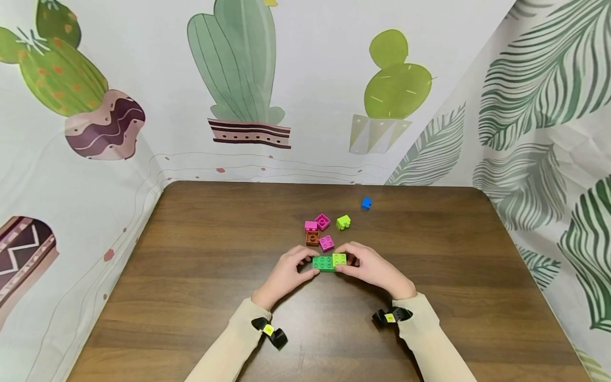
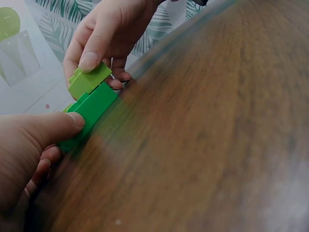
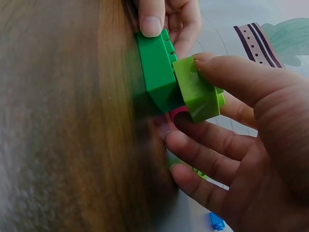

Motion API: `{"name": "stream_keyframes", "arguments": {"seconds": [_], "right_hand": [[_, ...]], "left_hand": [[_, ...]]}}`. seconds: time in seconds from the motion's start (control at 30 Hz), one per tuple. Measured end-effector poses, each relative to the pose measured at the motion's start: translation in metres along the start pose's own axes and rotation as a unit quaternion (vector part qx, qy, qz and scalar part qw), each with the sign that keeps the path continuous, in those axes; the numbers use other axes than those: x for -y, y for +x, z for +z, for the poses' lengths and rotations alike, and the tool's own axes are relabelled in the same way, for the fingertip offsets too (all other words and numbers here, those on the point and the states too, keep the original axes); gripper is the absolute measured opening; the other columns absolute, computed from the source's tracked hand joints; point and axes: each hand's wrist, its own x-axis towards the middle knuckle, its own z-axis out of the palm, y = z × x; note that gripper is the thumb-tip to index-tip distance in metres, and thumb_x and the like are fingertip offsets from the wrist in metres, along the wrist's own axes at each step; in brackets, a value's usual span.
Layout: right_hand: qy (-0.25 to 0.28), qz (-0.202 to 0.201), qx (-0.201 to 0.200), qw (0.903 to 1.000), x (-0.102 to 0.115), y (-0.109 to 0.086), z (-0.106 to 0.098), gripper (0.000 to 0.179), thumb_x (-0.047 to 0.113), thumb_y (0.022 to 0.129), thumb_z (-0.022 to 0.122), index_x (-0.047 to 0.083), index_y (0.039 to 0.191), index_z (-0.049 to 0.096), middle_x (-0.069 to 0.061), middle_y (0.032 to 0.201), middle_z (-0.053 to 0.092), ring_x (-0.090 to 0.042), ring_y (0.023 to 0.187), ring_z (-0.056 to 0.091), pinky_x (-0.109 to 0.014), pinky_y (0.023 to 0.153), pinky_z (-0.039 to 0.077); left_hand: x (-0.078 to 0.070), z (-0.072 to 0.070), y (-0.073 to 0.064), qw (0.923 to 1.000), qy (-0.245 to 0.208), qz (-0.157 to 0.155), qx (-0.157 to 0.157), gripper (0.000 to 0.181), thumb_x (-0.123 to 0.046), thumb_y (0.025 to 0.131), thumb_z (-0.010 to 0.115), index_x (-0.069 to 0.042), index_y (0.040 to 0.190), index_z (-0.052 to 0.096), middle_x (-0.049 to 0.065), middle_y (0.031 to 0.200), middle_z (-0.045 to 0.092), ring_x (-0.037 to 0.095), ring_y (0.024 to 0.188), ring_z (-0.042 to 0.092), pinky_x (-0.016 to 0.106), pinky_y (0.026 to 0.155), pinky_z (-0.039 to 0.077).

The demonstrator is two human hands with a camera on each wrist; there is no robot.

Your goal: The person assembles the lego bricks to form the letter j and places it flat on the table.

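My left hand (image 1: 288, 271) pinches a long green building brick (image 1: 322, 263) at its left end, near the middle of the table. In the left wrist view, the thumb presses the side of that green brick (image 2: 100, 107). Between thumb and fingers, my right hand (image 1: 374, 269) holds a square lime brick (image 1: 339, 259) over the green one's right end. The lime brick (image 3: 197, 89) looks slightly tilted against the green studs in the right wrist view; whether it is pressed down cannot be told. The remaining right fingers curve loosely below it.
Just beyond the hands lie several magenta bricks (image 1: 326, 243) and a brown brick (image 1: 312, 238). Farther back are another lime brick (image 1: 343, 222) and a small blue brick (image 1: 366, 203). A patterned cloth wall (image 1: 324, 132) borders the wooden table (image 1: 210, 228).
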Motion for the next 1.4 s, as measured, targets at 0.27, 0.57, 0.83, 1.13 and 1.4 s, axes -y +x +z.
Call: {"name": "stream_keyframes", "arguments": {"seconds": [0.27,0.57,0.83,1.13,1.4], "right_hand": [[0.0,0.0,-0.002,1.0,0.0013,0.0003,0.0014,0.028,0.021,0.095,0.078,0.015,0.121,0.069,0.003,0.098,0.061,-0.012,0.082,0.056,-0.027,0.07,0.049],[0.006,0.007,-0.001,1.0,0.001,0.0006,0.0027,0.027,0.026,0.096,0.078,0.017,0.12,0.068,0.005,0.098,0.062,-0.01,0.08,0.054,-0.026,0.069,0.049],[0.006,0.008,-0.003,0.9999,0.0004,0.0006,0.0042,0.025,0.027,0.096,0.078,0.018,0.117,0.069,0.005,0.097,0.061,-0.01,0.08,0.054,-0.027,0.068,0.049],[0.005,0.003,-0.006,1.0,0.0014,0.0009,0.0033,0.023,0.025,0.096,0.078,0.017,0.115,0.069,0.004,0.098,0.062,-0.01,0.08,0.054,-0.027,0.069,0.05],[0.004,-0.002,-0.011,0.9999,-0.0009,0.0009,0.0037,0.025,0.026,0.095,0.078,0.018,0.117,0.069,0.004,0.097,0.061,-0.009,0.079,0.053,-0.027,0.067,0.049]], "left_hand": [[0.0017,0.0004,-0.0012,1.0,0.0,0.007,-0.003,0.032,-0.017,0.091,0.083,-0.015,0.121,0.072,0.0,0.114,0.068,0.015,0.099,0.064,0.031,0.085,0.055],[0.0035,0.0006,-0.0019,0.9997,0.008,0.02,-0.01,0.032,-0.017,0.091,0.083,-0.015,0.121,0.071,-0.001,0.113,0.068,0.013,0.097,0.063,0.028,0.083,0.055],[0.0047,0.0011,-0.0017,0.9999,0.004,0.01,-0.003,0.032,-0.017,0.091,0.083,-0.015,0.12,0.071,-0.001,0.113,0.068,0.013,0.098,0.063,0.029,0.085,0.055],[0.0042,0.001,-0.0009,0.9998,0.006,0.016,-0.009,0.033,-0.017,0.09,0.083,-0.014,0.121,0.071,-0.001,0.113,0.068,0.014,0.098,0.064,0.029,0.083,0.055],[0.003,0.0004,-0.0002,0.9998,0.006,0.016,-0.007,0.032,-0.017,0.091,0.083,-0.014,0.12,0.071,0.0,0.113,0.068,0.014,0.099,0.064,0.029,0.084,0.055]]}}
